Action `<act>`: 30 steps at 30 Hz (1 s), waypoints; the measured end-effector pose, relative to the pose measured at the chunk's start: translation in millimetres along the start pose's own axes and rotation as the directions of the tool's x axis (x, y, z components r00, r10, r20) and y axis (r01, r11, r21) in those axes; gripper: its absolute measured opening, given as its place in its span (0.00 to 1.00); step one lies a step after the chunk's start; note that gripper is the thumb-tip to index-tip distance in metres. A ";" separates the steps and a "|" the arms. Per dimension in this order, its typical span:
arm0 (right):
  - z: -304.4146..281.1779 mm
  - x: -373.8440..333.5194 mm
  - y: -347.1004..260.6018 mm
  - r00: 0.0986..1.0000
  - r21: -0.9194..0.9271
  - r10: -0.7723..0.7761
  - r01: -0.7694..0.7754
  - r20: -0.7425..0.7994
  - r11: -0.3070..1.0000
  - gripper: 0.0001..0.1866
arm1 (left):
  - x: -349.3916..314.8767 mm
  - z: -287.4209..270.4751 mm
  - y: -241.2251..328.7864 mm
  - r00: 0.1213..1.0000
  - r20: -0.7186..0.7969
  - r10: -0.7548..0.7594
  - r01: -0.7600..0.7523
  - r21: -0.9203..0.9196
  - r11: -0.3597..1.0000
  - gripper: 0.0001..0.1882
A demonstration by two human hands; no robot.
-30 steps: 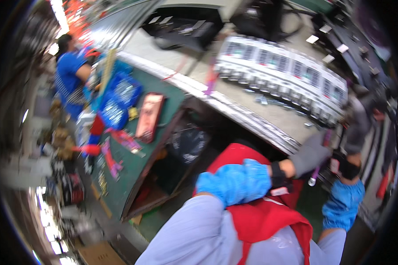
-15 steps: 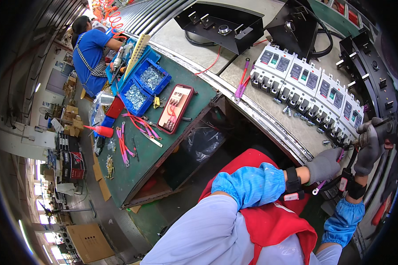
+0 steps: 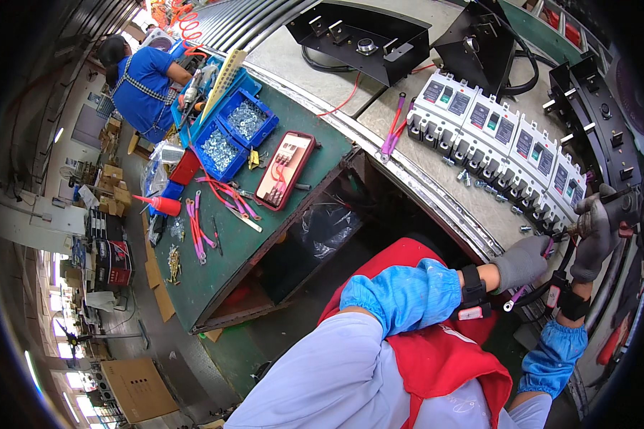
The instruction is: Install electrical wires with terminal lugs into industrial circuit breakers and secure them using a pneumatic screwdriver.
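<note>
Grips a purple-ended lead (image 3: 514, 297) in the gloved left hand (image 3: 522, 264) beside the white breakers (image 3: 495, 127); clamps the right hand (image 3: 592, 239) on an apparent power tool (image 3: 627, 207). Looks partway along, with breakers lined up, screws (image 3: 467, 179) loose before them and more leads (image 3: 195, 227) unattached on the green tabletop (image 3: 209, 287).

Four white breakers (image 3: 506, 127), three black housings (image 3: 358, 43), two screw-filled bins (image 3: 266, 133)

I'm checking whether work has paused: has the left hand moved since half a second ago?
No, not noticeably: judged against the row of white breakers, the left hand lies just below its right end, as before.
</note>
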State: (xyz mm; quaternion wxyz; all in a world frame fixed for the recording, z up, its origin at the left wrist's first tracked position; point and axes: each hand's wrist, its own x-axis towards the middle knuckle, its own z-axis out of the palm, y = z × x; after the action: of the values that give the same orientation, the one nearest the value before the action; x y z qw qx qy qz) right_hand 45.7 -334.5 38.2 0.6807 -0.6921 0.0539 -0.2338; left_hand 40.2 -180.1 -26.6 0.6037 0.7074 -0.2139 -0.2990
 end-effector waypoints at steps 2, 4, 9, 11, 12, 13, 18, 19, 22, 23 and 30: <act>-0.7 1.4 -7.4 0.998 0.066 0.066 -0.066 -0.003 0.996 0.17 | -0.8 0.6 0.0 1.000 0.018 -0.003 0.003 0.013 1.000 0.22; -3.1 2.4 -18.2 0.993 0.206 0.120 -0.122 0.022 0.971 0.16 | -1.3 3.0 0.8 0.989 -0.139 0.053 -0.057 -0.025 0.998 0.15; -23.6 -20.8 -60.5 0.972 0.058 -0.221 0.217 0.077 0.974 0.17 | 7.7 -5.0 -0.3 0.996 0.019 -0.082 0.084 -0.141 0.986 0.20; -25.3 -31.6 -76.8 0.990 0.036 -0.143 0.143 -0.020 0.989 0.18 | 14.7 -10.6 7.1 0.998 0.052 -0.027 0.034 -0.126 0.991 0.22; -20.6 -44.6 -81.4 0.985 0.187 -0.105 0.130 -0.135 0.974 0.12 | 12.5 -16.8 10.4 0.999 0.030 0.032 -0.030 -0.055 0.998 0.23; -14.9 -50.7 -83.7 0.962 0.162 -0.176 0.211 -0.209 0.964 0.12 | 9.4 -21.1 15.0 0.989 -0.046 0.142 -0.134 0.138 0.981 0.22; 0.8 -69.5 -81.1 0.897 0.060 -0.259 0.299 -0.359 0.952 0.16 | -14.0 -23.4 30.3 0.958 -0.139 0.252 -0.156 0.484 0.861 0.20; 1.9 -72.9 -79.0 0.913 0.097 -0.222 0.269 -0.341 0.958 0.16 | -16.1 -18.0 32.2 0.900 -0.119 0.420 -0.274 0.595 0.756 0.18; 5.5 -81.7 -74.5 0.934 0.167 -0.147 0.210 -0.326 0.963 0.17 | -10.2 -1.6 40.4 0.886 0.098 0.452 -0.330 0.819 0.469 0.09; 7.8 -83.8 -72.9 0.932 0.168 -0.156 0.220 -0.328 0.961 0.17 | -3.8 3.5 45.1 0.905 0.167 0.392 -0.331 0.856 0.398 0.09; -9.0 -101.7 -67.5 0.922 0.128 -0.163 0.220 -0.352 0.967 0.14 | 22.9 26.4 68.0 0.932 0.363 0.005 -0.354 0.907 0.229 0.09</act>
State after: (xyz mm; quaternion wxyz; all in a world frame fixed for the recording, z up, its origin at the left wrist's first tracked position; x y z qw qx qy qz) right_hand -64.3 -298.2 77.7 0.6901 -0.5846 0.0820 -0.4186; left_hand 42.9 -226.7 34.0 0.0382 0.8457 -0.5159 -0.1312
